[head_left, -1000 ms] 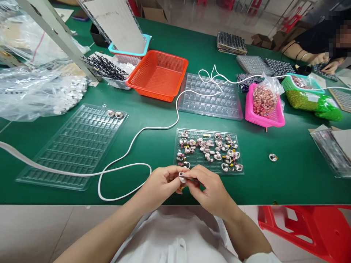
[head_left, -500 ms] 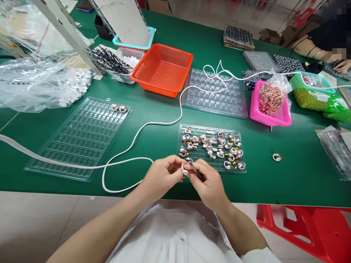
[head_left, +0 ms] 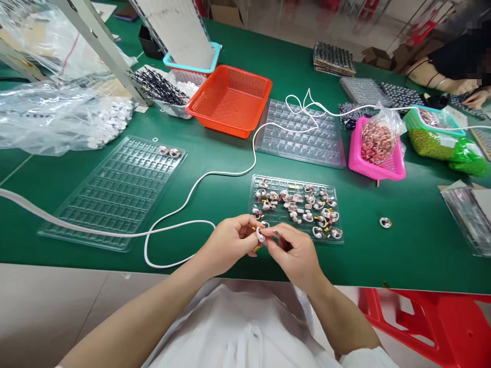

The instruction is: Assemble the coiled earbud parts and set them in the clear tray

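Observation:
Just in front of the table's near edge, my left hand (head_left: pixel 230 244) is closed, pinching a small white curved earphone piece (head_left: pixel 260 235) between thumb and fingertips. A bit of yellow shows beneath the piece. My right hand (head_left: pixel 293 253) is closed too, its thumb and forefinger touching the piece's right side. Tucked in those right fingers is a slim dark metal tool, apparently tweezers (head_left: pixel 275 234), mostly hidden by the hand. Directly beyond the hands lies a clear tray (head_left: pixel 339 204) holding many similar earphone pieces (head_left: pixel 293 207), some with yellow and red bits.
A clear slotted tray (head_left: pixel 103 191) at left holds two round pieces (head_left: pixel 169 152). A white cable (head_left: pixel 199 179) winds across the green table. An orange basket (head_left: pixel 230 125), pink basket (head_left: pixel 379 171) and loose earphone piece (head_left: pixel 385 222) lie around. A co-worker's hand (head_left: pixel 477 98) is far right.
My right fingers have shifted on the earphone piece, and the tool is now tucked further back, with less of it showing. Yellow now shows under the piece. The view has shifted slightly.

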{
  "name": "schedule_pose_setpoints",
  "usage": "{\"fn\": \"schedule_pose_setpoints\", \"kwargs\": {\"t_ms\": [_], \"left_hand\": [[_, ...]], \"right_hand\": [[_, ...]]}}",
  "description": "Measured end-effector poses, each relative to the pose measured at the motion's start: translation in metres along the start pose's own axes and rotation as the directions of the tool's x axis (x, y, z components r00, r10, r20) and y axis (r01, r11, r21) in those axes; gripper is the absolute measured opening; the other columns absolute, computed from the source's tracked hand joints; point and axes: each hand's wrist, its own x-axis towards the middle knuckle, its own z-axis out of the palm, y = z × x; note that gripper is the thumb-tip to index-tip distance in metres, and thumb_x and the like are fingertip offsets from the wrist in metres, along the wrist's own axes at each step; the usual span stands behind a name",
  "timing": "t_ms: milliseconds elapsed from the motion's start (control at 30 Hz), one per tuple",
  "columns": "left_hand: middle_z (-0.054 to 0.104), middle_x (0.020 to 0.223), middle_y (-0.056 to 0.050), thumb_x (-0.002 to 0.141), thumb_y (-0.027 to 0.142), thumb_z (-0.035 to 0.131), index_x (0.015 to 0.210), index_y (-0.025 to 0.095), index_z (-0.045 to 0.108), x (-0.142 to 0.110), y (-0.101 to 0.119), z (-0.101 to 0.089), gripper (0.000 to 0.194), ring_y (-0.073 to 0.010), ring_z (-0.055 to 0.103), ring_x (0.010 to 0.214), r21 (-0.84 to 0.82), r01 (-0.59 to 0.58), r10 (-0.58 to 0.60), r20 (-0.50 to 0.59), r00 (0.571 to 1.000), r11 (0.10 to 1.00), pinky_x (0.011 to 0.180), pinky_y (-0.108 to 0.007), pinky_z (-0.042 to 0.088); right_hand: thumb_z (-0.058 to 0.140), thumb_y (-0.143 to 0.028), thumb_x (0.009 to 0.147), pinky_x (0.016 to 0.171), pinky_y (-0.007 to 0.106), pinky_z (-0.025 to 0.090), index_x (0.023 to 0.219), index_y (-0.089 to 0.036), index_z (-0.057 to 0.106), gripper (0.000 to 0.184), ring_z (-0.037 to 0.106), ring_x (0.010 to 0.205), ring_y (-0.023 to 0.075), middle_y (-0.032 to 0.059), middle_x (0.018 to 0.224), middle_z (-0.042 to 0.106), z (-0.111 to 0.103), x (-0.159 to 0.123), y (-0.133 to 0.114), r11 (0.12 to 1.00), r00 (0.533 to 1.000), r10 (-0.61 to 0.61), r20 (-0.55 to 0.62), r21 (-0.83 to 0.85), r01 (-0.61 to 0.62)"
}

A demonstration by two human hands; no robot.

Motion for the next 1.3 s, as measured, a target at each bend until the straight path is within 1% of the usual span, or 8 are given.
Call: {"fn": "schedule_pose_setpoints", "kwargs": {"t_ms": [133,200,267,433,567,667,967,1300], "left_hand": [[0.067,0.071,0.0,0.078,0.033,0.072,0.093,0.013,0.064,0.002,0.001,0.0,0.026,-0.0126,0.063,0.061,-0.04,0.011,-0.011,-0.01,1.0,0.999,0.057,-0.025,0.058],[0.068,0.07,0.0,0.077,0.032,0.072,0.093,0.013,0.064,0.003,0.001,-0.001,0.026,-0.0108,0.062,0.056,-0.052,0.013,-0.014,-0.018,1.0,0.999,0.056,-0.025,0.058],[0.067,0.067,0.001,0.076,0.031,0.072,0.092,0.013,0.063,0.005,0.0,-0.001,0.025,-0.0101,0.061,0.052,-0.064,0.012,-0.013,-0.017,1.0,0.998,0.054,-0.025,0.058],[0.063,0.058,0.004,0.069,0.03,0.076,0.085,0.013,0.064,0.006,0.001,-0.003,0.027,-0.0084,0.056,0.047,-0.122,0.055,-0.053,0.017,0.998,0.991,0.049,-0.024,0.058],[0.063,0.057,0.004,0.065,0.029,0.078,0.082,0.014,0.064,0.006,0.002,-0.003,0.027,-0.0073,0.054,0.046,-0.133,0.101,-0.097,0.037,0.995,0.986,0.048,-0.024,0.059],[0.063,0.056,0.005,0.065,0.028,0.078,0.082,0.014,0.064,0.006,0.001,-0.004,0.027,-0.0075,0.053,0.046,-0.134,0.11,-0.102,0.063,0.993,0.985,0.048,-0.024,0.059],[0.065,0.056,0.004,0.065,0.022,0.07,0.079,0.015,0.065,0.007,0.005,-0.005,0.017,-0.0094,0.059,0.046,-0.052,0.153,-0.148,0.094,0.984,0.987,0.047,-0.022,0.058],[0.066,0.056,0.002,0.065,0.026,0.073,0.077,0.014,0.064,0.011,0.004,-0.006,0.02,-0.0106,0.06,0.045,-0.043,0.152,-0.149,0.064,0.987,0.987,0.047,-0.024,0.058]], "right_hand": [[0.067,-0.024,0.089,0.05,0.025,0.031,0.091,-0.019,0.076,0.011,0.038,0.054,0.0108,-0.0013,0.066,0.056,0.004,0.0,0.003,0.991,0.993,0.111,-0.041,0.074,-0.108],[0.066,-0.026,0.09,0.05,0.025,0.031,0.09,-0.019,0.076,0.012,0.038,0.055,0.0112,-0.0014,0.065,0.055,0.006,0.0,0.004,0.991,0.992,0.114,-0.059,0.081,-0.109],[0.065,-0.026,0.091,0.051,0.026,0.032,0.089,-0.019,0.076,0.013,0.04,0.056,0.0114,-0.0011,0.067,0.055,0.007,0.0,0.003,0.996,0.995,0.069,-0.071,0.055,-0.065],[0.062,-0.017,0.091,0.053,0.025,0.036,0.097,-0.019,0.074,0.014,0.046,0.06,0.0114,0.0021,0.081,0.065,0.006,0.0,0.001,0.994,0.995,-0.096,-0.038,-0.048,0.095],[0.062,-0.014,0.088,0.051,0.024,0.034,0.095,-0.019,0.072,0.013,0.045,0.058,0.0106,0.0014,0.08,0.063,0.005,0.001,0.001,0.989,0.991,-0.128,-0.035,-0.081,0.125],[0.061,-0.013,0.087,0.051,0.023,0.033,0.09,-0.019,0.07,0.011,0.044,0.058,0.0103,-0.0002,0.078,0.059,0.004,0.002,0.0,0.992,0.994,-0.102,-0.022,-0.08,0.1],[0.062,-0.017,0.087,0.053,0.023,0.031,0.085,-0.02,0.066,0.006,0.039,0.057,0.0096,-0.0049,0.069,0.048,-0.006,0.005,-0.009,0.999,0.992,0.033,0.12,-0.036,-0.029],[0.061,-0.021,0.085,0.051,0.023,0.029,0.078,-0.019,0.064,0.008,0.035,0.055,0.0096,-0.0054,0.064,0.046,0.003,0.007,-0.003,0.994,0.993,0.103,0.05,0.018,-0.104]]}}
